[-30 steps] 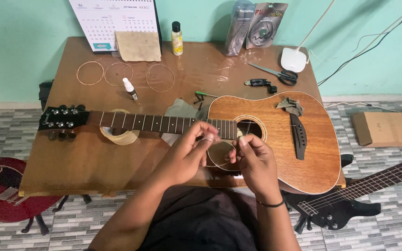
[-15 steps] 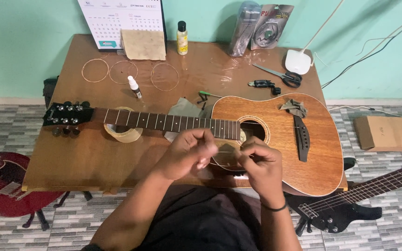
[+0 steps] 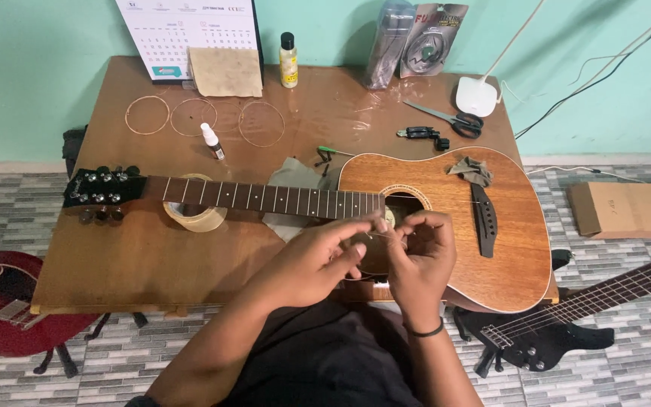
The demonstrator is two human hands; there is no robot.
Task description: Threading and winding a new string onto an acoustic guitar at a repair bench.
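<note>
Left grip: left hand (image 3: 324, 260) pinched, thumb and fingertips pressed together on a thin guitar string (image 3: 380, 235) over the sound hole (image 3: 401, 207).
Right grip: right hand (image 3: 420, 252) curled, fingers closed on the same string just right of the left hand, fingertips nearly touching those of the left.
Change: drawn closer together than a second ago; left hand then raised with fingers spread, now lowered and tightened onto the wire.
Meaning: likely the loose string gathered between both hands, judged a fine handling step at the sound hole, not yet seated at the bridge.
String: barely visible, a fine line between the fingertips; ends too thin to follow.
Guitar: acoustic guitar (image 3: 446, 226) flat on the desk (image 3: 114, 264), body to the right, neck running left, headstock (image 3: 103, 192) at the left edge.
Under the neck: roll of tape (image 3: 194, 215) and a grey cloth (image 3: 291, 181).
On the body: small crumpled cloth (image 3: 470, 169) beside the bridge (image 3: 485, 218).
Far side of desk: three coiled strings (image 3: 205, 117), small dropper bottle (image 3: 212, 142), yellow bottle (image 3: 288, 60), calendar (image 3: 190, 30), scissors (image 3: 453, 120).
Floor left: red electric guitar (image 3: 1, 301).
Floor right: black bass guitar (image 3: 566, 316), cardboard box (image 3: 627, 209) beyond it.
</note>
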